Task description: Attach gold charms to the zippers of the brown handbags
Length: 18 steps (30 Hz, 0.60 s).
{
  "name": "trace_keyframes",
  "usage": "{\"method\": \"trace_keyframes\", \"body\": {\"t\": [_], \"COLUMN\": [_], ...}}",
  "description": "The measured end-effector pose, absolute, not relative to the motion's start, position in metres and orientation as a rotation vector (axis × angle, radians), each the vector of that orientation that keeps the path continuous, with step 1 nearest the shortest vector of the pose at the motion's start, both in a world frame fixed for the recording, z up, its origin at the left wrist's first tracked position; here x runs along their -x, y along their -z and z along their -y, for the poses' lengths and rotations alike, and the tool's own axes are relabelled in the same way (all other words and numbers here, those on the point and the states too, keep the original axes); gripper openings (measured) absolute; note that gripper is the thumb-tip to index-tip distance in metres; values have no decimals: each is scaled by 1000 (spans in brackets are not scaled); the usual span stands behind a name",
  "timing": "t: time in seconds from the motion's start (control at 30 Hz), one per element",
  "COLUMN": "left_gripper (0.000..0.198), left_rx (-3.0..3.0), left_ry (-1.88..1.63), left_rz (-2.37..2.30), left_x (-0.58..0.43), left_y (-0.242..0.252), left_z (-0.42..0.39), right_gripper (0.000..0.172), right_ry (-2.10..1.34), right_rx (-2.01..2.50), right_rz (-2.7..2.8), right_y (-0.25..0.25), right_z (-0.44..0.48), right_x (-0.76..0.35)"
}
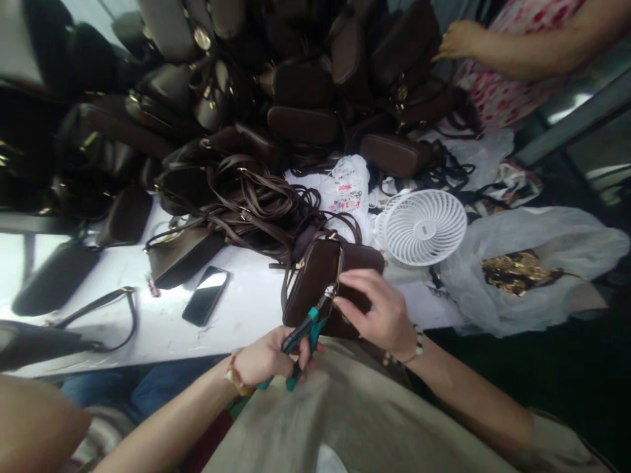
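Observation:
A dark brown handbag [313,281] lies at the table's near edge against my body. My left hand [276,358] is closed around the teal-and-black handles of a pair of pliers [309,323]. The pliers' jaws are at a small shiny metal fitting [330,290] on top of the bag. My right hand [382,309] is closed in a pinch beside the jaws, thumb and forefinger at the fitting and a thin brown strip. What exactly lies between those fingertips is too small to tell. A tangle of brown straps [261,203] lies just beyond the bag.
Brown bags [303,125] are heaped across the back and left. A phone [206,295] lies on the white table [251,289]. Right of the bag are a white fan [424,228] and a plastic bag [468,289] with gold-coloured pieces [515,270]. Another person's hand [461,41] is at upper right.

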<state>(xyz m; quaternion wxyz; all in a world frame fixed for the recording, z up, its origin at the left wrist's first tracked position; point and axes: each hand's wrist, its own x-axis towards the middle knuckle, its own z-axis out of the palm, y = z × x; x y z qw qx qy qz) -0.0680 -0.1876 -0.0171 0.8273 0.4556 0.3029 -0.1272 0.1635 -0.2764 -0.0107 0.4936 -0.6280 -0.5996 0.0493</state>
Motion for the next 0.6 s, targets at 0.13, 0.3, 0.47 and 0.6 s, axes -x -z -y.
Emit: {"method": "trace_keyframes", "body": {"t": [0.13, 0.3, 0.47, 0.6], "left_gripper": [53, 77, 70, 57], "left_rx": [-1226, -1406, -1653, -1872], "left_ry": [430, 377, 364, 283], "left_rz": [-558, -593, -914, -1326], "left_x": [83, 120, 171, 171], "left_y": [-2, -18, 3, 48], "left_z": [181, 171, 160, 165], "right_gripper": [61, 22, 27, 34], "right_ry": [-496, -1231, -875, -335], "right_rx": [1489, 1148, 1185, 1235], "right_rz": [1799, 2168, 1981, 1598], "right_y": [-33, -63, -139, -230], "right_z": [223, 152, 49, -53], "right_x": [-214, -227, -263, -286]}}
